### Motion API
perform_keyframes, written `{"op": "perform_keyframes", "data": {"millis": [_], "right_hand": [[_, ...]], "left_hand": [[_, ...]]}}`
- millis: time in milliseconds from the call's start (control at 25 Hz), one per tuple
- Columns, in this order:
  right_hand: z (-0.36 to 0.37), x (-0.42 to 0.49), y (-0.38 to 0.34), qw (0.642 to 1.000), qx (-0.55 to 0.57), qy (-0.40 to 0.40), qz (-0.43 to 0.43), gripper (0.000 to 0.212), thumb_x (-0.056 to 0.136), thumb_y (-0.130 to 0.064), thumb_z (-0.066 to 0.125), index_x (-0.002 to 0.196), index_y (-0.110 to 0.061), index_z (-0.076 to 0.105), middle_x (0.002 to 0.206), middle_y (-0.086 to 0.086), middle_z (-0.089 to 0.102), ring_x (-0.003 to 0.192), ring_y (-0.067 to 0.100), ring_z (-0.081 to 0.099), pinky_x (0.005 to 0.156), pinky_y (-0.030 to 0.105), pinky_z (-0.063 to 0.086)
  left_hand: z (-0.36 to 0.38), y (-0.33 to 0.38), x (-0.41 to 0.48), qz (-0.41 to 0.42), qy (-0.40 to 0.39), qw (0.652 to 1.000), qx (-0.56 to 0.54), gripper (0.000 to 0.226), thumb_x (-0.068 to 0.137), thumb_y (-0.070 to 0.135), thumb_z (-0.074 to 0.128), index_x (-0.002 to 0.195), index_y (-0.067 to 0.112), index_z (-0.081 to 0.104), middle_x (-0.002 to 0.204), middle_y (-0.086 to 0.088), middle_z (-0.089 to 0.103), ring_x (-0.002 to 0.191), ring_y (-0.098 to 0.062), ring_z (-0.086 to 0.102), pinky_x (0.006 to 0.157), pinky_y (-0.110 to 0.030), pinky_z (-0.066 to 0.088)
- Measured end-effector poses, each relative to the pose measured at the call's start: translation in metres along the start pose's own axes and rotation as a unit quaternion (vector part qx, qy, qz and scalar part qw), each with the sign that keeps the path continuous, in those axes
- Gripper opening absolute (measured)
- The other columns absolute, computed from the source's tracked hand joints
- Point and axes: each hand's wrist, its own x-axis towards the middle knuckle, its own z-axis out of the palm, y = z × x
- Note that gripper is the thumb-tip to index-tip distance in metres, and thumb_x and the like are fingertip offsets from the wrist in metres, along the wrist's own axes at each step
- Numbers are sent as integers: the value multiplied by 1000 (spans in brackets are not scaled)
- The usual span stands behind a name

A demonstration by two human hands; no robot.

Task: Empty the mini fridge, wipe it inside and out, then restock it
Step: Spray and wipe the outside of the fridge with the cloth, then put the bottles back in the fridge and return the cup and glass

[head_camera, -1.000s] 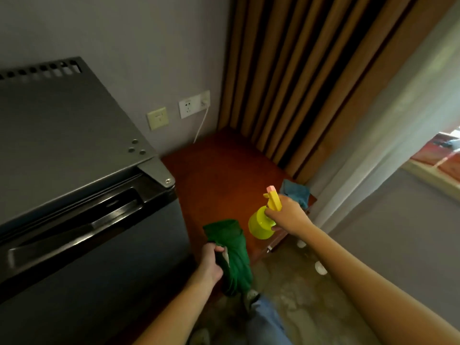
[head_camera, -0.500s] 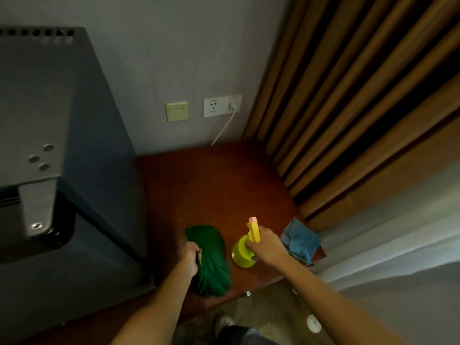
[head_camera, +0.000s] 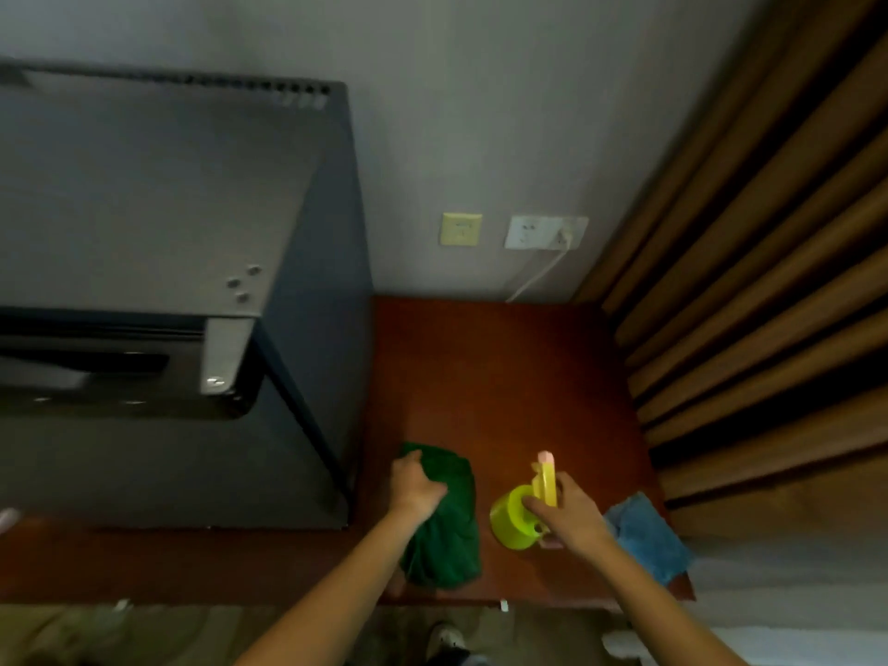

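The dark grey metal mini fridge (head_camera: 307, 329) is standing on a reddish-brown wooden surface (head_camera: 504, 377) against the grey wall, its door closed and facing the person. Just to the right of the fridge's front corner, a dark green cloth (head_camera: 447, 535) is lying bunched on the surface. The person's left hand (head_camera: 415, 483) is resting on top of it, with the fingers curling over the cloth's far edge and gripping it.

Further right of the fridge, beyond the green cloth, the right hand (head_camera: 567, 516) is closing around the neck of a lime-yellow plastic spray bottle (head_camera: 514, 519) and holding it by its yellow trigger head, whose pink nozzle is pointing away from the person. It cannot be told whether the bottle's base is touching the surface. A crumpled light blue cloth (head_camera: 644, 540) is lying further right still, at the surface's front corner.

On the wall to the right of the fridge, a yellowish switch plate (head_camera: 460, 229) is sitting beside a white wall socket (head_camera: 545, 232), from which a white cable (head_camera: 536, 278) is running down. A brown pleated curtain (head_camera: 769, 281) is hanging on the far right.
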Motion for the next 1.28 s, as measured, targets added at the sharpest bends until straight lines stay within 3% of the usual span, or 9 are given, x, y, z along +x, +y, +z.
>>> {"op": "perform_keyframes", "data": {"millis": [160, 240, 320, 440, 560, 680, 880, 1120, 1280], "right_hand": [[-32, -36, -32, 983, -182, 2, 1, 87, 81, -56, 64, 148, -15, 26, 148, 10, 36, 129, 27, 44, 102, 37, 42], [-44, -69, -78, 970, -217, 69, -91, 65, 87, -44, 62, 141, -17, 40, 142, 7, 44, 126, 23, 48, 101, 32, 40], [-46, -113, -140, 942, -181, 138, -247, 33, 87, -34, 61, 119, -28, 57, 120, -2, 59, 110, 18, 58, 91, 32, 44], [-26, -178, -245, 858, -98, 229, -448, 21, 84, -37, 49, 99, -30, 61, 96, -12, 61, 90, 6, 58, 81, 25, 44], [35, -219, -340, 786, -70, 270, -551, 23, 87, -25, 49, 102, -19, 65, 98, -6, 63, 93, 11, 57, 86, 24, 40], [122, -235, -425, 747, -125, 265, -596, 26, 88, -17, 50, 110, -13, 64, 106, 3, 61, 102, 22, 53, 91, 31, 41], [252, -225, -523, 763, -204, 243, -564, 31, 95, -20, 44, 120, -9, 58, 119, 7, 56, 111, 23, 47, 95, 36, 42], [318, -218, -538, 761, -225, 404, -454, 42, 90, -46, 33, 85, -19, 65, 86, -1, 61, 84, 20, 57, 77, 38, 43], [324, -221, -547, 786, -192, 417, -415, 38, 82, -45, 35, 80, -19, 64, 81, -2, 59, 82, 21, 54, 72, 36, 41]], "left_hand": [[-49, 63, -81, 240, -70, 968, 23, 32, 86, 6, 61, 118, 10, 59, 110, -3, 62, 91, -14, 60, 84, -25, 51], [-92, 93, -139, 376, -30, 924, 69, 18, 88, 14, 59, 106, 16, 63, 98, 4, 61, 85, -9, 60, 78, -26, 51], [-145, 110, -197, 472, 47, 877, 80, 11, 89, 19, 57, 98, 18, 63, 93, 4, 61, 80, -9, 60, 73, -25, 49], [-242, 98, -255, 545, 191, 813, 71, 14, 88, 25, 51, 91, 20, 63, 83, 6, 63, 71, -10, 59, 65, -28, 50], [-358, 47, -259, 501, 397, 752, 162, 22, 84, 28, 43, 88, 21, 63, 81, 5, 63, 77, -18, 60, 67, -31, 48], [-463, -17, -229, 388, 483, 736, 273, 20, 82, 19, 49, 95, 16, 64, 93, -2, 61, 92, -26, 57, 77, -38, 45], [-548, -102, -195, 286, 463, 783, 301, 29, 89, 12, 51, 118, 13, 56, 115, -5, 54, 110, -24, 50, 90, -35, 40], [-570, -133, -192, 323, 425, 792, 296, 26, 97, 24, 42, 119, 18, 55, 117, 1, 55, 109, -17, 51, 91, -31, 41], [-565, -142, -200, 342, 405, 797, 290, 27, 97, 25, 39, 118, 19, 55, 114, 1, 56, 106, -19, 52, 89, -32, 42]]}}
